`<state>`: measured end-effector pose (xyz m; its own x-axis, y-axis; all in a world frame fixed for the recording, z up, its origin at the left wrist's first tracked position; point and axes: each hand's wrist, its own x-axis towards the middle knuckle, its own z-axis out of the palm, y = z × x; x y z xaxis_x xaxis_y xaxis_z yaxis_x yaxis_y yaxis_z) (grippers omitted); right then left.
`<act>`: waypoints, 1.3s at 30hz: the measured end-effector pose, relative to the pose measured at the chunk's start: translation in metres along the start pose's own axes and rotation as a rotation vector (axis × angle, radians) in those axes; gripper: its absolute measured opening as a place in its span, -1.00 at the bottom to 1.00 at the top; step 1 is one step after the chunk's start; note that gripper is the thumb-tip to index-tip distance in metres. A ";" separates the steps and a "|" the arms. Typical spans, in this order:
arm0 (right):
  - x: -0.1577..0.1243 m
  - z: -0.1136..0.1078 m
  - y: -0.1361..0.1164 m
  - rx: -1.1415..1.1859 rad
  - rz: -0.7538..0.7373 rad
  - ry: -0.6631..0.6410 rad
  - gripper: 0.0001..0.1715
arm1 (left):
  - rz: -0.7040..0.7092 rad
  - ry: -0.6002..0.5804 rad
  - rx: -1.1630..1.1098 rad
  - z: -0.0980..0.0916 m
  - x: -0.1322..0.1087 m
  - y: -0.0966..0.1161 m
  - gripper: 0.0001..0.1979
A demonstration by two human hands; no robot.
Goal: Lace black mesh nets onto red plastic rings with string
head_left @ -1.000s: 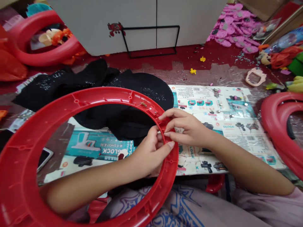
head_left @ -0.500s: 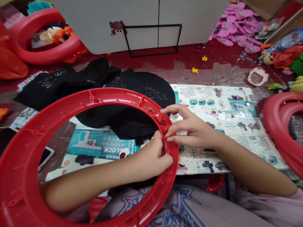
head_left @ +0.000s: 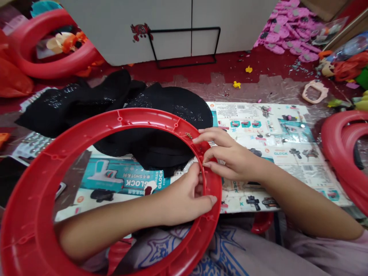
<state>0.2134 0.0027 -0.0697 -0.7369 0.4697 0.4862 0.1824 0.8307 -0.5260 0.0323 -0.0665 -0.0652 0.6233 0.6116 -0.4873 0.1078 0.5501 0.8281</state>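
A large red plastic ring [head_left: 43, 180] is tilted in front of me, its hollow ribbed side with screw posts facing up. Through its opening reaches my left hand [head_left: 186, 197], closed around the right part of the rim, thumb lying across the channel. My right hand [head_left: 227, 155] comes in from the right over the same stretch, fingers bent down into the channel. Its fingertips are pinched at the inner wall; whatever they hold is too small to make out. Just beyond them, small brass-coloured pieces [head_left: 188, 135] lie in the channel.
Black glittery cloth [head_left: 169, 103] lies behind the ring, on printed cardboard [head_left: 287, 153]. Other red rings [head_left: 333, 142] rest at right, another red ring [head_left: 54, 65] at back left. Pink plastic parts [head_left: 284, 30] are heaped near a white cabinet [head_left: 169, 19]. A pale frame piece [head_left: 314, 92] lies at right.
The ring has shifted slightly to the right, with my left hand on it. My right fingertips have drawn closer together at the inner wall.
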 end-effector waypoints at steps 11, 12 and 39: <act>-0.001 0.008 0.002 0.152 0.163 0.051 -0.85 | 0.025 0.321 0.171 -0.004 0.010 -0.009 -0.56; -0.001 0.007 0.002 0.174 0.175 0.064 -0.84 | 0.015 0.317 0.205 -0.004 0.010 -0.009 -0.55; -0.001 0.001 -0.005 0.110 0.231 0.040 -0.91 | -0.015 0.052 0.593 -0.007 -0.004 0.002 -0.76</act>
<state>0.2124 -0.0026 -0.0685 -0.6573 0.6563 0.3704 0.2697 0.6638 -0.6976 0.0249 -0.0636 -0.0638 0.5812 0.6415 -0.5007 0.5398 0.1565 0.8271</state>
